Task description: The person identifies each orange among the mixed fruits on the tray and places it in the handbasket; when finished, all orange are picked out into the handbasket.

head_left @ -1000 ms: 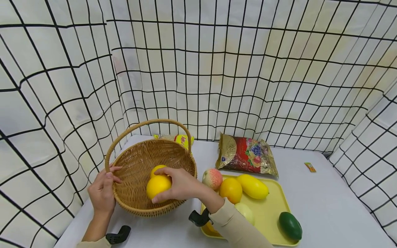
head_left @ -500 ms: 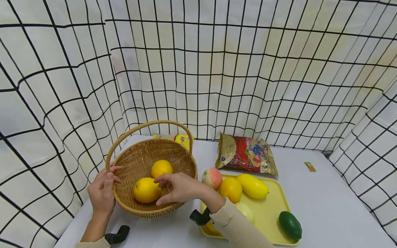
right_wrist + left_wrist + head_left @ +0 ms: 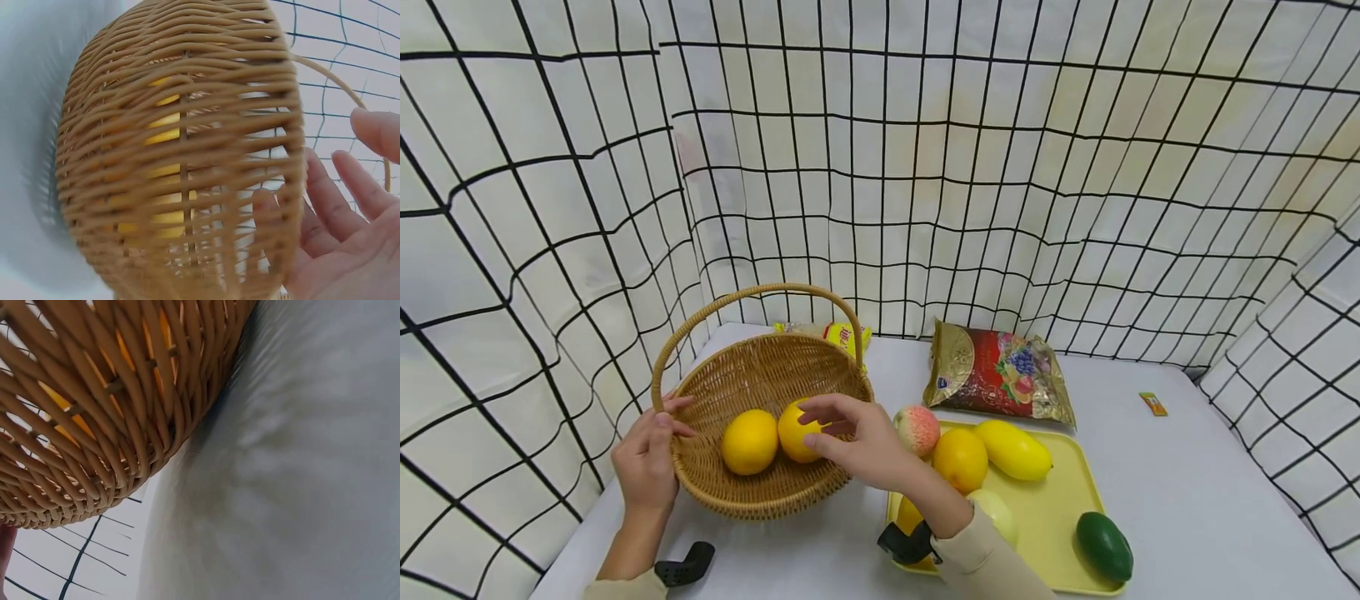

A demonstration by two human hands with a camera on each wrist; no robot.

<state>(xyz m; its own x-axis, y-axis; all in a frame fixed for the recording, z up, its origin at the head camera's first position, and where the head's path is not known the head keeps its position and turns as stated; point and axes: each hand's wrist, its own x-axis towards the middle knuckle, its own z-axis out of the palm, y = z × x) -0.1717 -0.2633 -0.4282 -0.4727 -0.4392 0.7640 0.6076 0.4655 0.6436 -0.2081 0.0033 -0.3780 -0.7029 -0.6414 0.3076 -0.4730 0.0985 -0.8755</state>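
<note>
A wicker basket (image 3: 775,362) with an arched handle stands on the left of the table. My left hand (image 3: 646,467) grips its left rim, fingertips inside and thumb at the edge. Two round yellow-orange fruits, a left fruit (image 3: 750,443) and a right fruit (image 3: 794,432), lie side by side in it. Over the right rim is my right hand (image 3: 865,442), fingers spread and holding nothing; it partly covers the right fruit. In the right wrist view that hand (image 3: 350,231) is beside the basket wall (image 3: 187,144), with yellow showing through the weave.
Right of the basket, a yellow tray (image 3: 1052,525) bears a peach (image 3: 917,429), an orange (image 3: 960,460), a long yellow fruit (image 3: 1013,450), a pale round fruit (image 3: 995,512) and a dark green fruit (image 3: 1105,546). Behind are a red-gold bag (image 3: 1000,372) and a small packet (image 3: 1153,404).
My right hand has let go of a yellow-orange fruit and drawn back rightward to the rim. The two fruits have rolled to lie side by side. My left hand stays on the basket.
</note>
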